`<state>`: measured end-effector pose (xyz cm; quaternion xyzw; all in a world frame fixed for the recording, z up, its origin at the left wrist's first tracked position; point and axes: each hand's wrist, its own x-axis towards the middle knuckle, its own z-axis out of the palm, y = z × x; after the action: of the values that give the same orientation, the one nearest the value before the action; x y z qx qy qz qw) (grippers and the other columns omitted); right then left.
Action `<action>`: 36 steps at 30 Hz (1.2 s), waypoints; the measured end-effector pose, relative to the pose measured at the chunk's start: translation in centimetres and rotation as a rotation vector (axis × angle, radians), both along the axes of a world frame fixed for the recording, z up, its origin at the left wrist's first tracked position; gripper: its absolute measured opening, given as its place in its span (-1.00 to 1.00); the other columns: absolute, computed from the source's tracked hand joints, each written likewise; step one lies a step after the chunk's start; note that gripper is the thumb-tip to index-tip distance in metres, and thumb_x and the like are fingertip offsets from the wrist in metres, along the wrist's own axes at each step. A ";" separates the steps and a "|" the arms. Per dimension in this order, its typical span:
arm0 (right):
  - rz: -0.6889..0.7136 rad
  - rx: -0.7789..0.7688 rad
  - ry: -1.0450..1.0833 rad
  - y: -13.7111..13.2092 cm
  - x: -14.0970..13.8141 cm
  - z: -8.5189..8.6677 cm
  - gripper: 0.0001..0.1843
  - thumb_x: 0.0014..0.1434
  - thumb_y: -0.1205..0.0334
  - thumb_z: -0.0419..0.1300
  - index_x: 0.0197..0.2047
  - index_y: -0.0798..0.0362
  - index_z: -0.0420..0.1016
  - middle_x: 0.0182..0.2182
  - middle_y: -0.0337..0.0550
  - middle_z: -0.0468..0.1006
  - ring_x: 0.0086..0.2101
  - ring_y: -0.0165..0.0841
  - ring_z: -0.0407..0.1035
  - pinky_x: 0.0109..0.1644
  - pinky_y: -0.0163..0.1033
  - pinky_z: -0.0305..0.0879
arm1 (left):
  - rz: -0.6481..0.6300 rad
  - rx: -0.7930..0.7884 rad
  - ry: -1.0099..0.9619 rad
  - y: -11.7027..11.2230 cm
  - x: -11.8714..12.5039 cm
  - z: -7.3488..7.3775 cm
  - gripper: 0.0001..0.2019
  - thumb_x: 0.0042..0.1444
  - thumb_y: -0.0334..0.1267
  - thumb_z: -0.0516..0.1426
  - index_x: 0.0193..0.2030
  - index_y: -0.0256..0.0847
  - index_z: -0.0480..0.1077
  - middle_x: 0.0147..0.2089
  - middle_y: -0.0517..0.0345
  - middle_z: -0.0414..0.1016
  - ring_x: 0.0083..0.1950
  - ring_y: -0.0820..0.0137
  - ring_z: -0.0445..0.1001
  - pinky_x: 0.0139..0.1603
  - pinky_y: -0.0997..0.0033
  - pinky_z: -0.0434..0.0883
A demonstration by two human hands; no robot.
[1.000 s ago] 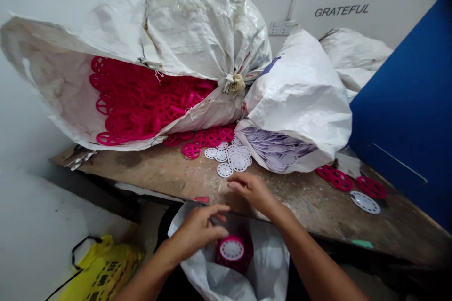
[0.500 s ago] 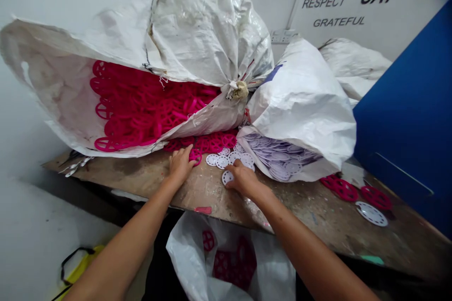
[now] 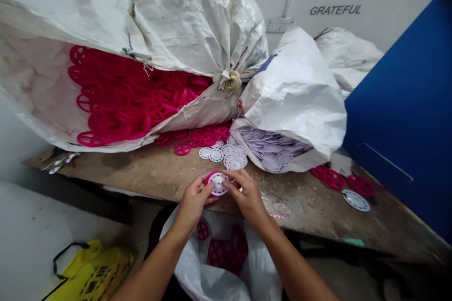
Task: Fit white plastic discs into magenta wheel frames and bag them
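Held over the table's front edge, a magenta plastic wheel pressed together with a white perforated disc (image 3: pixel 218 183) sits between my two hands. My left hand (image 3: pixel 194 200) grips its left side, and my right hand (image 3: pixel 245 195) pinches its right side. Loose white perforated discs (image 3: pixel 226 153) lie just beyond on the worn wooden table (image 3: pixel 141 169), beside loose magenta wheels (image 3: pixel 182 149). Below my hands, an open white plastic bag (image 3: pixel 226 263) holds more magenta wheels.
A large white sack (image 3: pixel 106 99) spills magenta wheels onto the table, and a second sack (image 3: pixel 293 99) holds lilac discs. Further wheels and a white disc (image 3: pixel 356 200) lie at right, before a blue panel (image 3: pixel 399 103). A yellow bag (image 3: pixel 93 273) rests on the floor at lower left.
My hands have moved from the loose parts on the table back toward the table's front edge. They now hold a magenta wheel and white disc together above the open bag.
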<state>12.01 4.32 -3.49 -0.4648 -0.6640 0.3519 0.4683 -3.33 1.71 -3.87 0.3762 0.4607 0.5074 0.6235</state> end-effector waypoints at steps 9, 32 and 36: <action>0.193 -0.152 0.027 -1.2 0.8 0.3 -0.74 0.19 0.16 0.10 -0.10 0.03 0.51 -0.35 -0.18 0.52 -0.45 -0.42 0.33 -0.36 -0.32 0.25 | 0.005 0.310 0.427 -1.2 0.1 0.4 -0.68 0.19 -0.11 0.03 -0.07 -0.24 0.45 -0.08 0.02 0.53 -0.02 0.26 0.45 0.04 0.31 0.36; -0.130 0.058 -0.598 3.4 3.8 0.0 -0.66 0.15 0.21 0.15 0.00 0.09 0.46 -0.14 -0.01 0.45 -0.23 -0.28 0.39 -0.18 -0.23 0.27 | -0.225 0.253 0.824 -0.9 -4.9 -0.2 -0.68 0.06 -0.20 0.14 -0.02 -0.14 0.41 -0.19 0.12 0.55 -0.38 0.41 0.50 -0.31 0.43 0.43; -0.246 0.007 -0.910 5.7 3.1 -0.9 -0.50 0.06 0.15 0.25 0.07 0.09 0.39 -0.03 0.08 0.38 -0.22 -0.18 0.41 -0.23 -0.19 0.25 | 0.155 0.402 1.134 5.8 -8.7 0.0 -0.77 0.14 -0.25 0.03 -0.15 -0.20 0.47 -0.09 0.00 0.49 -0.09 0.25 0.46 0.00 0.22 0.35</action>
<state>15.08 10.07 -4.37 -0.6453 -0.7431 0.0521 0.1693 -11.99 7.49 -3.89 0.6637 0.6423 0.3489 0.1587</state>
